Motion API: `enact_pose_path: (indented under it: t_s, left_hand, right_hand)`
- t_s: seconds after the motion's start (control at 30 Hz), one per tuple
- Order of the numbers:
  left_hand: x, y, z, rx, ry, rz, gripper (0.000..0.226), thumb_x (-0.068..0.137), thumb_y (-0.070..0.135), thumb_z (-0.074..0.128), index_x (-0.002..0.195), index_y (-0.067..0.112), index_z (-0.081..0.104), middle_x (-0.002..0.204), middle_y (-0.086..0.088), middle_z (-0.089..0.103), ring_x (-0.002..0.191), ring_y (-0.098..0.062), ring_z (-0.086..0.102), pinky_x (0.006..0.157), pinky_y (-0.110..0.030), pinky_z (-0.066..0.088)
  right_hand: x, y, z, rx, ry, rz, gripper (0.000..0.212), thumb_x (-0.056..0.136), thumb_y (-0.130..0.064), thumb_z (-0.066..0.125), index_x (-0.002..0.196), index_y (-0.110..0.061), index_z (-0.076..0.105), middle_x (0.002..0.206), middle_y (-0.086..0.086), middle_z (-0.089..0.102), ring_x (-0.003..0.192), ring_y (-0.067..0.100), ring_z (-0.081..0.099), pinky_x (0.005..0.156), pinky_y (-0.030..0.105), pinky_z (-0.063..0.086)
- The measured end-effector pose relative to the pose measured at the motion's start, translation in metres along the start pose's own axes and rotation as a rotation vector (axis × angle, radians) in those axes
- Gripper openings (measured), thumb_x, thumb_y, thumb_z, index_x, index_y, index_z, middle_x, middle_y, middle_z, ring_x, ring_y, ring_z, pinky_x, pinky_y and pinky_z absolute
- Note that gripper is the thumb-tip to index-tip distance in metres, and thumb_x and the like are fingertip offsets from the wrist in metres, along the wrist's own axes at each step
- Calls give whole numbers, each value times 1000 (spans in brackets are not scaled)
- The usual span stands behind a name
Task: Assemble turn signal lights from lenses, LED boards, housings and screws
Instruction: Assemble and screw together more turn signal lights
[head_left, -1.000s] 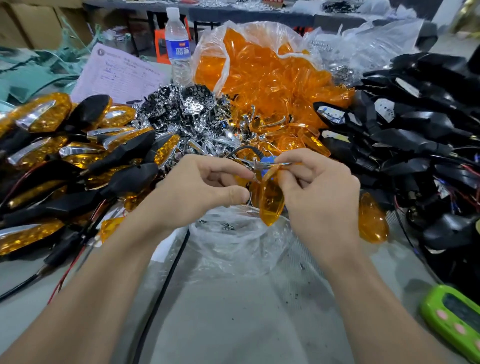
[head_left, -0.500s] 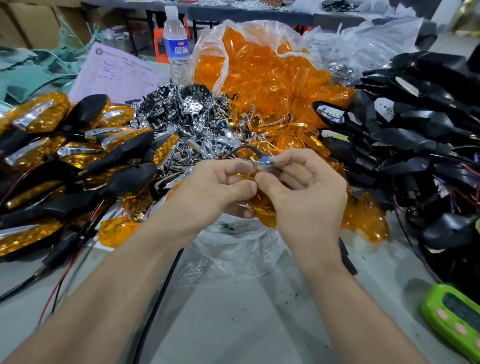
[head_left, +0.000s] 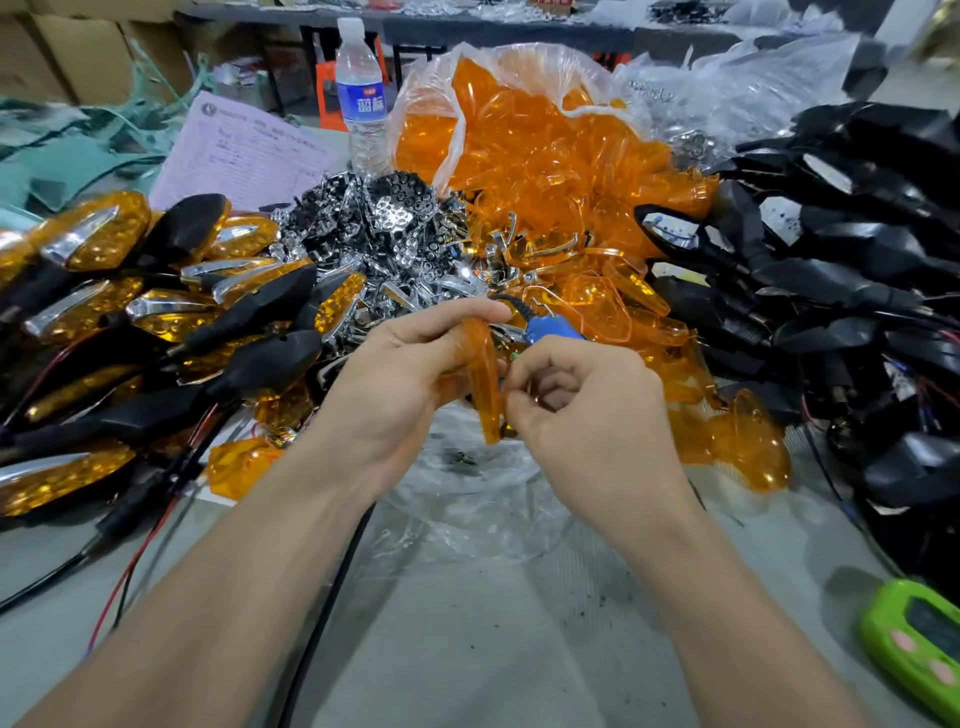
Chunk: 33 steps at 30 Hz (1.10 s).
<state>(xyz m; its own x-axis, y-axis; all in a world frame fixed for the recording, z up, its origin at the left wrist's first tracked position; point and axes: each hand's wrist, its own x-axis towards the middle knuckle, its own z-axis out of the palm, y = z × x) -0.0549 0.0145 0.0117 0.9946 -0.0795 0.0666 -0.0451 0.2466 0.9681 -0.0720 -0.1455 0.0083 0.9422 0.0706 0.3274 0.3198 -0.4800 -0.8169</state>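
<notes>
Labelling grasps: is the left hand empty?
No, the left hand has an orange translucent plastic lens in its grip, thumb and fingers curled round it.

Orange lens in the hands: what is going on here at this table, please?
A person is assembling turn signal lights at a crowded table. The left hand holds an orange lens roughly upright, and the right hand pinches its edge. Around them lie finished lights on the left, chrome parts and a bag of lenses behind, and black housings on the right.
</notes>
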Motion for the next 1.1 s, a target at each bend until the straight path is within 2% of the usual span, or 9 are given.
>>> enact_pose_path:
  t_s: [0.2, 0.3, 0.43, 0.57, 0.67, 0.8, 0.9, 1.0, 1.1]
  left_hand:
    - [1, 4, -5, 62, 41, 20, 27, 85, 2, 69, 82, 24, 85, 73, 1, 69, 65, -13, 63, 70, -34, 60]
    - [2, 1, -4, 162, 148, 31, 37, 87, -11, 65, 84, 20, 85, 77, -10, 73, 65, -21, 65, 61, -32, 59]
    - [-1, -3, 4, 254, 189, 68, 25, 89, -8, 63, 82, 8, 81, 72, -16, 75, 55, -23, 69, 52, -31, 60]
    - [-2, -6, 5, 460, 128, 114, 35, 97, -1, 57, 69, 10, 76, 55, -15, 66, 43, -21, 62, 42, -27, 51]
    - [-4, -6, 1, 610, 24, 72, 49, 98, 8, 57, 51, 21, 66, 41, 0, 55, 36, -11, 45, 38, -19, 35]
    - [-8, -14, -1, 1032, 90, 318, 25, 96, 21, 61, 80, 33, 75, 60, 10, 64, 55, -7, 56, 53, -19, 43]
    - [-8, -15, 4, 794, 223, 403, 37, 96, 27, 54, 126, 36, 73, 105, 22, 75, 100, 7, 67, 90, -15, 52]
    - [-4, -14, 6, 500, -2, 231, 35, 91, 40, 55, 120, 49, 73, 115, 14, 77, 113, -14, 71, 97, -48, 59]
    - [-4, -16, 8, 518, -66, 218, 41, 87, 32, 67, 116, 61, 70, 113, 16, 78, 111, -11, 73, 101, -46, 57]
  right_hand:
    - [5, 5, -10, 234, -60, 120, 38, 85, -7, 74, 88, -32, 45, 61, 6, 68, 48, 24, 61, 51, 36, 50]
    - [7, 9, -12, 382, -28, 115, 31, 85, -8, 78, 103, -27, 61, 62, 6, 71, 49, 17, 64, 52, 22, 47]
    - [7, 9, -10, 583, -48, 69, 19, 76, -2, 87, 86, -16, 79, 64, 4, 73, 51, 13, 63, 51, 18, 49]
    - [5, 7, -4, 456, -76, 5, 51, 70, 0, 91, 104, -36, 82, 71, 9, 70, 63, 20, 66, 67, 32, 59]
    - [5, 4, -5, 414, -89, -28, 59, 70, -4, 93, 108, -46, 78, 67, -6, 62, 61, 10, 57, 61, 27, 55]
    - [7, 3, -8, 300, -204, 16, 51, 76, -10, 91, 101, -49, 72, 65, 7, 62, 58, 14, 56, 64, 48, 55]
    - [9, 7, -10, 214, -147, 42, 38, 80, -16, 89, 106, -38, 75, 69, 15, 63, 57, 27, 61, 64, 53, 56]
    - [10, 10, -12, 187, -108, 43, 32, 82, -19, 87, 97, -44, 74, 70, 17, 62, 66, 40, 61, 62, 55, 54]
    - [10, 13, -14, 174, -93, 41, 35, 84, -19, 86, 91, -49, 71, 67, 13, 65, 64, 39, 65, 61, 55, 56]
